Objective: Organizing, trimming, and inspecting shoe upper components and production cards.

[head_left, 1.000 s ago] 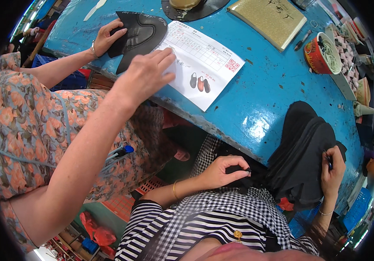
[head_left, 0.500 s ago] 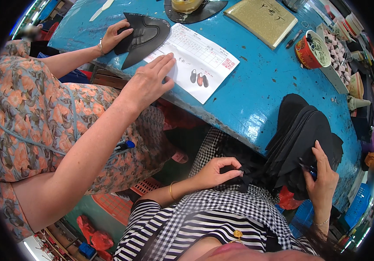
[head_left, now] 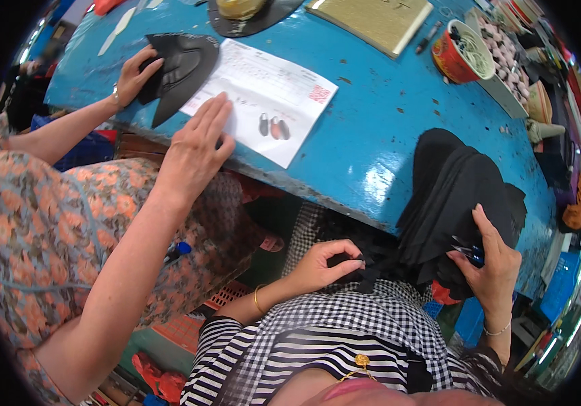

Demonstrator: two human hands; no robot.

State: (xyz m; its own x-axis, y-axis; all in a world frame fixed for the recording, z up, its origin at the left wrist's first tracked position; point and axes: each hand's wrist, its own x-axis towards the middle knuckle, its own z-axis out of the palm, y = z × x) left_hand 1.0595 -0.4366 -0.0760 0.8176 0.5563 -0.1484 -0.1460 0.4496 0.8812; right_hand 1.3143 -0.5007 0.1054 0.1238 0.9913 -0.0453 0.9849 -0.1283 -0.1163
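My left hand is over my lap, thumb and forefinger pinched on a strip of black material. My right hand rests at the near edge of a fanned stack of black sole-shaped pieces, its forefinger lying on the top piece. Small dark snips with a shiny tip and a bit of blue sit in that palm, under the thumb; the fingers partly hide them. The stack overhangs the table's edge towards me, and more black pieces lie across my checked apron.
At my left a co-worker in a floral garment has one hand on a printed sheet and the other on a black shoe upper. On the blue table are a gold book, a tub of thread and a tray of small pale pieces.
The view has shifted, so the table things sit further left and up. My hands keep the same hold, and the co-worker's hands stay on the sheet and the upper.
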